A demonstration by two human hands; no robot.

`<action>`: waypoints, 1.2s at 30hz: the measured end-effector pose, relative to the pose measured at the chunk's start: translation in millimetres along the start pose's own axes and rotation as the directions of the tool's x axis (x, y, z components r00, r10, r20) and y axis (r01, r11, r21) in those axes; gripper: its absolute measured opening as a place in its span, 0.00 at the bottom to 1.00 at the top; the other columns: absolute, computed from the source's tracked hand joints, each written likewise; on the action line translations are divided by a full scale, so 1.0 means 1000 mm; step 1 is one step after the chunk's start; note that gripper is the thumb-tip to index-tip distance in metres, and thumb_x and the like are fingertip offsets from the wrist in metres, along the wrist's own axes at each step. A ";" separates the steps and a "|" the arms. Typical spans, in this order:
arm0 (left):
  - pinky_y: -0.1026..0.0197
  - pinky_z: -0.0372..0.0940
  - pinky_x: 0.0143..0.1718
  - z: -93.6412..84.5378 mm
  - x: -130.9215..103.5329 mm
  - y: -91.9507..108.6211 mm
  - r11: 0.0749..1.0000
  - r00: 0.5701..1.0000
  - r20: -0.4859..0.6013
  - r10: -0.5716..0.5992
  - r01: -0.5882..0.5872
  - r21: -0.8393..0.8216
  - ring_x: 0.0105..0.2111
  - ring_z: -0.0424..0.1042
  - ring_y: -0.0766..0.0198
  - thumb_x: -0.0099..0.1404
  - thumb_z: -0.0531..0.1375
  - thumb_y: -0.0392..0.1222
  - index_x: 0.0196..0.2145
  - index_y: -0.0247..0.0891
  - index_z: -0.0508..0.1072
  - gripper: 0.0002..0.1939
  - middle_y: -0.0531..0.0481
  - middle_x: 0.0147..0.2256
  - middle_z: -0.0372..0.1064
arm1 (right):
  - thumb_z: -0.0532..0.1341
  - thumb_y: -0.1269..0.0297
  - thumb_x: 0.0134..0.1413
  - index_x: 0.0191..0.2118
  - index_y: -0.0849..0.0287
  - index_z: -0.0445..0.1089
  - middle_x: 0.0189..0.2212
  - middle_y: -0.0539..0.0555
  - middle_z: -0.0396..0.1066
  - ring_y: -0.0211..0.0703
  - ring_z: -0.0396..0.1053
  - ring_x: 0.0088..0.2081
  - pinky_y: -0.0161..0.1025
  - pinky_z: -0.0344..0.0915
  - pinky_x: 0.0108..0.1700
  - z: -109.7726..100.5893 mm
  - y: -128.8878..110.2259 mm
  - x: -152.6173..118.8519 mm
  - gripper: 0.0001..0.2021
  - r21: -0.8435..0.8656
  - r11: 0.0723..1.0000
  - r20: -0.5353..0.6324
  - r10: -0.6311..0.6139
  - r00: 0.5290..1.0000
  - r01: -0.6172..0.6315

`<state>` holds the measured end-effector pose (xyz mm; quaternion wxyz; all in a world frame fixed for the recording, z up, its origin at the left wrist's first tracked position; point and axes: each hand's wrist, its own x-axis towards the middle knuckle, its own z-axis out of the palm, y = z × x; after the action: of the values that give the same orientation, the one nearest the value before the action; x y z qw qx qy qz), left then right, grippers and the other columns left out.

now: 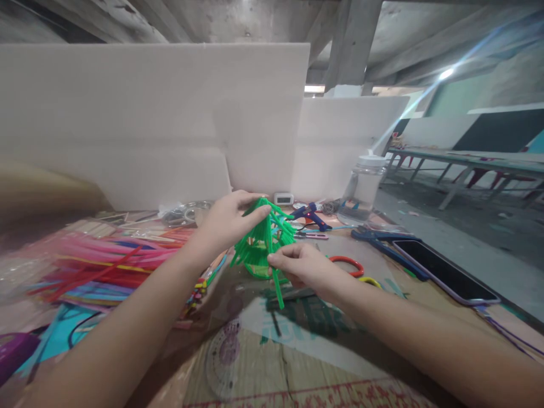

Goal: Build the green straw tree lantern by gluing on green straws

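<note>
A cone-shaped craft piece of bright green pipe cleaners (255,241) stands upright in front of me, with strands jutting from its sides and a round green base. My left hand (232,218) pinches its peak between thumb and fingers. Lower down on the near side, my right hand (304,266) grips a green pipe cleaner strand (277,286) that hangs below the fingers. That strand's upper part runs up along the cone towards the peak; whether it is joined there I cannot tell.
Bundles of colourful pipe cleaners (102,260) lie left. Behind are a blue glue gun (312,215), a small white digital display (283,198) and a water bottle (361,190). Red-handled scissors (351,262), dark blue pliers (389,249) and a phone (442,272) lie right; a clear protractor (219,357) lies nearer.
</note>
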<state>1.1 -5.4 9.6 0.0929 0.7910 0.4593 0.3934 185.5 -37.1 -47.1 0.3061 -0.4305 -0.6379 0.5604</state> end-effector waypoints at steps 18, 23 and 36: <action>0.50 0.63 0.52 -0.012 0.004 -0.022 0.991 0.997 -0.060 -0.056 0.048 -0.127 0.50 0.70 0.50 0.67 0.52 0.63 0.57 0.35 0.70 0.33 0.38 0.52 0.71 | 0.60 0.48 0.59 0.33 0.57 0.63 0.17 0.42 0.54 0.31 0.45 0.18 0.34 0.41 0.22 -0.043 -0.013 -0.014 0.16 0.219 0.846 -0.256 -0.431 0.865 0.487; 0.55 0.62 0.53 -0.027 -0.017 0.018 0.982 0.922 -0.352 0.162 -0.114 0.154 0.48 0.69 0.56 0.69 0.53 0.54 0.49 0.42 0.75 0.20 0.45 0.47 0.72 | 0.58 0.50 0.62 0.36 0.55 0.64 0.22 0.45 0.62 0.33 0.53 0.21 0.33 0.48 0.23 -0.045 -0.020 -0.025 0.13 0.256 0.825 -0.140 -0.485 0.863 0.504; 0.57 0.58 0.32 -0.003 -0.041 0.054 0.894 0.952 0.075 0.296 -0.304 0.329 0.30 0.69 0.59 0.67 0.56 0.44 0.28 0.41 0.76 0.13 0.50 0.26 0.73 | 0.54 0.56 0.66 0.52 0.54 0.64 0.35 0.53 0.70 0.41 0.68 0.33 0.38 0.61 0.34 -0.034 -0.041 -0.062 0.14 -0.609 0.551 0.201 -0.588 0.783 0.570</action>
<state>23.4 -69.5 16.8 -0.1000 0.8609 0.3911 0.3098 233.8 -77.3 4.5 0.3152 -0.2810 -0.8905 0.1695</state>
